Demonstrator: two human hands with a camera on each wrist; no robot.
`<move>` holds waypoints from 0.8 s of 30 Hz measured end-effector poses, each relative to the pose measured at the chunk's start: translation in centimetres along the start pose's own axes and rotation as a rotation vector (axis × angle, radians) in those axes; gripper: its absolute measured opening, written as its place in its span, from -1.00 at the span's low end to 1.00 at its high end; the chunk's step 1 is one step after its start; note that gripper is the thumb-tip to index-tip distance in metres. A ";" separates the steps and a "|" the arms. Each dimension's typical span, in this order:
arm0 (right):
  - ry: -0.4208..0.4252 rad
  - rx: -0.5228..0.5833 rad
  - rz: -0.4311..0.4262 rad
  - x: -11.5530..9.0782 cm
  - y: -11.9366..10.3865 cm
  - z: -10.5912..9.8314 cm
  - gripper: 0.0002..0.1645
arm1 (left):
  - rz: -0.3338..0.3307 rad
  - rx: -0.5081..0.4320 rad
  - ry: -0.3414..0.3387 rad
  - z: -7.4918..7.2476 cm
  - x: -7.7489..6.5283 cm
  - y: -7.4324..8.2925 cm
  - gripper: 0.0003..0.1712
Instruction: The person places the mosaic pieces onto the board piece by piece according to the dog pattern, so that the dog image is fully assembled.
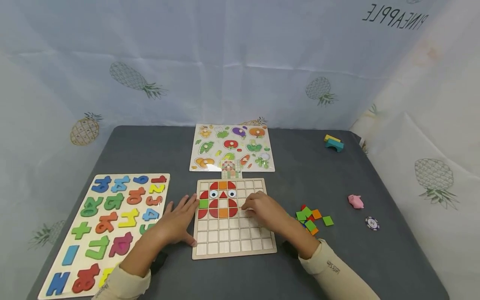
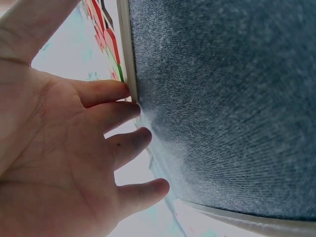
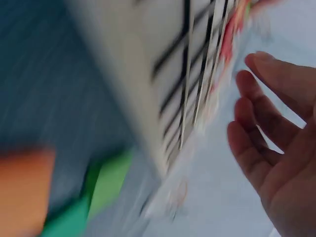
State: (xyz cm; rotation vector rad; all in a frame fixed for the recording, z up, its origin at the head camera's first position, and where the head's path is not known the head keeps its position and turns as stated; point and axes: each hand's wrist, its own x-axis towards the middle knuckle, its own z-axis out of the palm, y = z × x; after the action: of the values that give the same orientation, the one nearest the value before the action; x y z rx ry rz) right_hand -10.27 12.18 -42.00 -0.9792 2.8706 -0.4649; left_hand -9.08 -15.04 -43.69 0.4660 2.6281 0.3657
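A wooden grid board [image 1: 240,246] lies in the middle of the table. Red, orange and green tiles and two eye tiles fill part of its upper left, with a green tile [image 1: 203,203] at the left edge. My left hand [image 1: 175,223] rests along the board's left side, fingers spread and touching its edge in the left wrist view. Over the board's right half is my right hand [image 1: 267,211]. Its fingers bend loosely in the right wrist view, where the hand [image 3: 281,128] shows nothing between fingers and thumb. Loose coloured tiles [image 1: 307,212] lie right of the board.
A number puzzle board [image 1: 88,225] lies at left, partly under my left forearm. Behind the grid are a small pattern card [image 1: 231,169] and a vegetable puzzle [image 1: 240,152]. Toward the right sit a pink pig [image 1: 355,201], a poker chip [image 1: 372,223] and arched blocks [image 1: 334,144].
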 end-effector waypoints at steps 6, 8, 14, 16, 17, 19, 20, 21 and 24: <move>-0.042 -0.001 0.240 -3.4 3.2 -2.0 -0.78 | 0.016 -0.010 0.001 -0.1 -0.1 -0.2 0.37; -0.072 0.010 0.300 -4.3 3.9 -2.3 -0.75 | 0.017 -0.009 -0.001 -0.1 -0.1 -0.2 0.37; -0.154 -0.019 0.364 -5.2 4.6 -1.7 -0.66 | 0.018 -0.009 0.000 -0.4 -0.2 -0.2 0.37; -0.158 -0.043 0.367 -5.0 4.6 -1.4 -0.67 | 0.013 -0.013 -0.002 -0.4 -0.2 -0.2 0.37; -0.155 -0.056 0.368 -4.9 4.5 -1.3 -0.69 | 0.012 -0.014 -0.002 -0.4 -0.3 -0.2 0.37; -0.148 -0.061 0.374 -4.8 4.4 -1.4 -0.72 | 0.010 -0.011 -0.003 -0.3 -0.2 -0.2 0.37; -0.136 -0.058 0.371 -4.7 4.4 -1.5 -0.73 | 0.011 -0.011 -0.003 -0.3 -0.2 -0.1 0.37; -0.123 -0.055 0.368 -4.6 4.3 -1.7 -0.73 | 0.011 -0.011 -0.003 -0.3 -0.2 -0.1 0.37; -0.067 -0.008 0.323 -3.8 3.6 -2.1 -0.69 | 0.006 -0.003 -0.005 -0.3 -0.3 0.0 0.37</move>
State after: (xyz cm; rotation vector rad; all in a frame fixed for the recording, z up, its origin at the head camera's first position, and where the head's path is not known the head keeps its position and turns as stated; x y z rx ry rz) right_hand -9.73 17.71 -41.16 -0.5041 2.8925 -0.3841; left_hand -8.99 -15.19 -43.35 0.4729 2.6216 0.3703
